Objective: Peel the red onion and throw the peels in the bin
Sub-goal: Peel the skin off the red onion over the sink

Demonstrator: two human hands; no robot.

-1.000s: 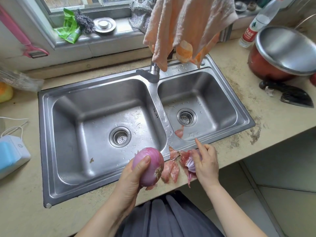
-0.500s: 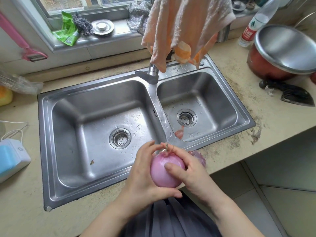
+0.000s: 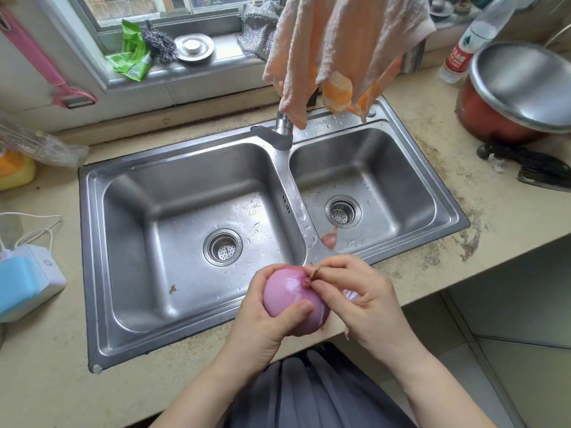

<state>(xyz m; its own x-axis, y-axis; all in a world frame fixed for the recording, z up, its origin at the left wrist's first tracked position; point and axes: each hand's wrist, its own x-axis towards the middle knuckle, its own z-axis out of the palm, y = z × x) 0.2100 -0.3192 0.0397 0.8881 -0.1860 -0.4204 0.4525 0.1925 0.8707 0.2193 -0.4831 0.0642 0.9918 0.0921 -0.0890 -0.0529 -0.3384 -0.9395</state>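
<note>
A glossy pink-purple red onion (image 3: 287, 291) is held over the counter's front edge, just in front of the sink. My left hand (image 3: 262, 319) cups it from the left, thumb across its front. My right hand (image 3: 361, 298) pinches the dry stem tip (image 3: 315, 271) at the onion's top between thumb and forefinger. Loose peels (image 3: 350, 293) lie on the counter, mostly hidden under my right hand. One peel piece (image 3: 330, 237) rests in the right sink basin. No bin is in view.
A steel double sink (image 3: 92, 242) fills the middle, with the tap (image 3: 279, 131) and a hanging orange-white cloth (image 3: 346, 50) behind. A red pot with steel lid (image 3: 519, 88), a dark cleaver (image 3: 534, 168) and a bottle (image 3: 463, 54) stand right. A blue-white device (image 3: 27, 282) sits left.
My right hand left the peels on the counter and came onto the onion. Both hands turned the onion, and my right fingers now pinch its stem tip.
</note>
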